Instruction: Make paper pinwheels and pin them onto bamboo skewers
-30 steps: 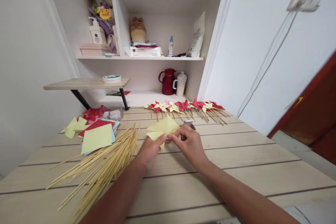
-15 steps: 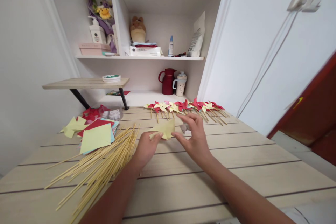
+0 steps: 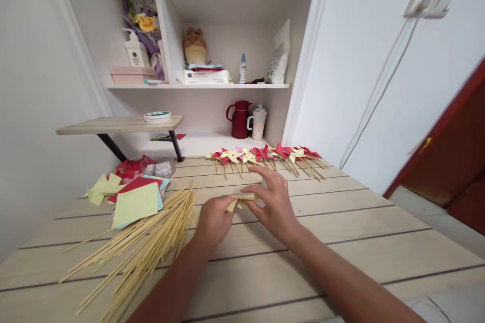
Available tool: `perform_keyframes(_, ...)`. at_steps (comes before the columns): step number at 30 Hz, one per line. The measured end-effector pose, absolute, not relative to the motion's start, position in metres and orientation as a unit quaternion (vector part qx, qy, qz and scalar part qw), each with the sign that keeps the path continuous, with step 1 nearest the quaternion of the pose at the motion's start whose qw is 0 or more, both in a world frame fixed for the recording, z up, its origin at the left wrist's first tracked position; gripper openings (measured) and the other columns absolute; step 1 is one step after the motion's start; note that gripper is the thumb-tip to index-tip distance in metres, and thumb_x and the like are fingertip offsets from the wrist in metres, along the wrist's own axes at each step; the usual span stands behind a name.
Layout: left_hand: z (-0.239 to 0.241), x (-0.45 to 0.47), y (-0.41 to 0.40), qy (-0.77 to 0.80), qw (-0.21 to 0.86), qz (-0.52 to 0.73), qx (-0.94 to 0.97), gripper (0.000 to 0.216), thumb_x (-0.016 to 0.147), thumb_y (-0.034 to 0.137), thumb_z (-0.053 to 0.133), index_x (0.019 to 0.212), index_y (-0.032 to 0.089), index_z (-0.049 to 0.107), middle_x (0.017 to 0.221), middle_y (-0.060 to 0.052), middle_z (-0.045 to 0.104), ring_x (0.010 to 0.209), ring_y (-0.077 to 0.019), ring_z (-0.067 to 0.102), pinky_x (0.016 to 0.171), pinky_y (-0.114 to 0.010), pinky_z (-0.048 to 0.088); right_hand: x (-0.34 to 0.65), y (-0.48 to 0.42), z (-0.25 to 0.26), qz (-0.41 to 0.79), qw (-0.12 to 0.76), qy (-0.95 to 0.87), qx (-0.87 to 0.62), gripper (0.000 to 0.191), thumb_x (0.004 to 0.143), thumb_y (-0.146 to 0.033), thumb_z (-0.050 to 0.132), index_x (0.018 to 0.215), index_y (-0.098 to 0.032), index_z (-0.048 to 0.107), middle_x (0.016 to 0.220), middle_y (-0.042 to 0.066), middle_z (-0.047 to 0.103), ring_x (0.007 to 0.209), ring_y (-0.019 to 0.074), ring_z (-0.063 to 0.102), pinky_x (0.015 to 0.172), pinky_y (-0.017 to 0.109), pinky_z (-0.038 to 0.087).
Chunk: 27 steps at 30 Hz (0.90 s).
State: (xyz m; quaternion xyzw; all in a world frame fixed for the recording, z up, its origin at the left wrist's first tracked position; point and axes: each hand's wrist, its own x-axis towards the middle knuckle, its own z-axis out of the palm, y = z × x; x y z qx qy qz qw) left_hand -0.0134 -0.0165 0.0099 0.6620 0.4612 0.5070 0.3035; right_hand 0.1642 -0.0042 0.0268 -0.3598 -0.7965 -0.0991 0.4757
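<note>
Over the middle of the desk (image 3: 341, 242), the left hand (image 3: 214, 218) is pinching a pale yellow paper (image 3: 242, 196) between its fingers; the right hand (image 3: 276, 204) is curving around the other end, its fingers standing apart, and whether they are gripping cannot be told. The paper is showing nearly edge-on, its shape hard to make out, and a small pale object (image 3: 264, 182) is hiding mostly behind the right hand. A clear plastic box (image 3: 172, 167) is holding white pieces (image 3: 159, 169) too small to identify. At left, thin sticks (image 3: 162, 229) are lying beside paper squares (image 3: 136, 205); pinwheels (image 3: 261, 153) are lining the back. Lettering (image 3: 143, 0) at upper left is reading "FLOWER"; print on a white box (image 3: 206, 77) is proving illegible.
</note>
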Motion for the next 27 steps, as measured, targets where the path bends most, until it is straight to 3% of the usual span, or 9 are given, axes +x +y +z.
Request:
perform_keyframes(5,0.017,-0.012,-0.018,0.481,0.287,0.516,0.648,0.015,0.078,0.033,0.07,0.09,0.029,0.079,0.093,-0.005,0.077,0.095,-0.0281,0.066,0.095,-0.038,0.042,0.163,-0.005,0.032,0.014,0.497,-0.782,-0.376,0.008,0.079,-0.021,0.07,0.071,-0.022,0.069,0.11,0.006,0.071,0.112,0.0286,0.056,0.098,0.048,0.036)
perform_keyframes(7,0.021,-0.013,-0.017,0.474,0.295,0.559,0.613,0.036,0.074,0.037,0.075,0.109,0.029,0.073,0.113,-0.007,0.073,0.108,-0.0284,0.062,0.101,-0.038,0.04,0.165,-0.003,0.035,0.126,0.529,-0.735,-0.406,0.006,0.076,-0.026,0.072,0.073,-0.021,0.071,0.103,0.008,0.072,0.105,0.0283,0.059,0.094,0.046,0.041)
perform_keyframes(10,0.024,-0.015,-0.015,0.432,0.368,0.619,0.543,0.063,0.078,0.047,0.072,0.136,0.028,0.054,0.127,-0.009,0.065,0.119,-0.0265,0.057,0.104,-0.039,0.039,0.168,0.003,0.039,0.378,0.561,-0.604,-0.422,0.022,0.07,-0.035,0.076,0.084,-0.017,0.075,0.093,0.01,0.075,0.087,0.0268,0.065,0.079,0.039,0.05)
perform_keyframes(13,0.023,-0.014,-0.015,0.412,0.445,0.603,0.518,0.05,0.087,0.056,0.056,0.123,0.022,0.065,0.124,-0.011,0.067,0.119,-0.0268,0.058,0.107,-0.041,0.036,0.172,0.008,0.041,0.533,0.56,-0.502,-0.388,0.033,0.064,-0.038,0.081,0.087,-0.014,0.076,0.085,0.01,0.077,0.073,0.0235,0.067,0.07,0.035,0.051)
perform_keyframes(16,0.021,-0.009,-0.018,0.396,0.502,0.558,0.528,0.042,0.087,0.055,0.057,0.106,0.02,0.074,0.12,-0.011,0.07,0.121,-0.0278,0.056,0.11,-0.042,0.033,0.174,0.009,0.04,0.55,0.563,-0.488,-0.376,0.036,0.061,-0.039,0.083,0.085,-0.013,0.077,0.083,0.01,0.077,0.07,0.0223,0.067,0.068,0.033,0.051)
perform_keyframes(27,0.017,-0.005,-0.019,0.322,0.569,0.562,0.506,0.037,0.085,0.046,0.065,0.109,0.019,0.073,0.114,-0.01,0.073,0.113,-0.0258,0.062,0.106,-0.04,0.038,0.161,0.001,0.036,0.595,0.538,-0.456,-0.384,0.032,0.054,-0.036,0.087,0.072,-0.012,0.076,0.072,0.008,0.076,0.06,0.0178,0.064,0.061,0.03,0.048)
